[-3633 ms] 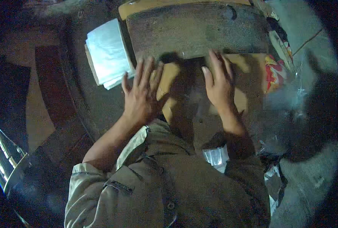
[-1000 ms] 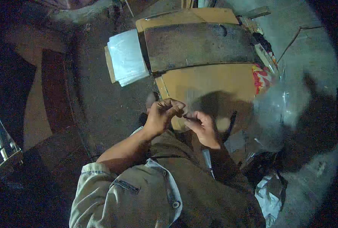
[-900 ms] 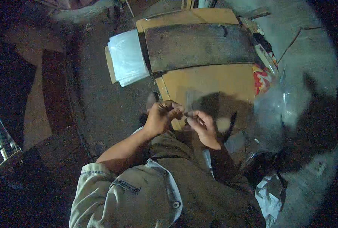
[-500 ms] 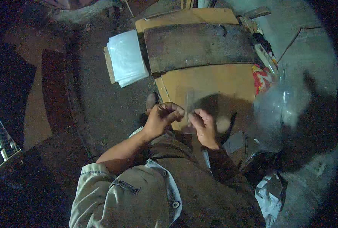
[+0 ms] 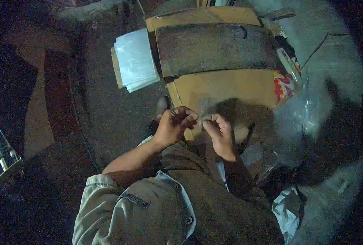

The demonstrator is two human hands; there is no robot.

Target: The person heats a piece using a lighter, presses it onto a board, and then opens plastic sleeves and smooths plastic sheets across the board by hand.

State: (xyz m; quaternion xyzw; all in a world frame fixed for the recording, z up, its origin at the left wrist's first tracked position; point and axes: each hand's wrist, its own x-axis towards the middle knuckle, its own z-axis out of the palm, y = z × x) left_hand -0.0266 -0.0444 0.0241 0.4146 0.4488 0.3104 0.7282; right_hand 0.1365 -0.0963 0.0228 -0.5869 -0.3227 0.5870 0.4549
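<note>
My left hand (image 5: 174, 124) is closed in a pinch, thumb against fingertips, above the near edge of a tan board (image 5: 238, 83). Close beside it, my right hand (image 5: 220, 134) pinches in the same way, with a small gap between the two sets of fingertips. Between them shows a faint, see-through clear plastic bag (image 5: 204, 104), hard to make out against the board; both hands seem to grip its edge. A dark, worn panel (image 5: 214, 47) lies across the board farther back.
A stack of clear plastic bags (image 5: 136, 61) lies on brown card left of the board. To the right are a red and yellow packet (image 5: 284, 86) and a bulging clear plastic bag (image 5: 298, 116). White crumpled material (image 5: 287, 212) sits at lower right.
Both hands stay nearly in place, their fingertips still pinched close together. The camera view has shifted slightly.
</note>
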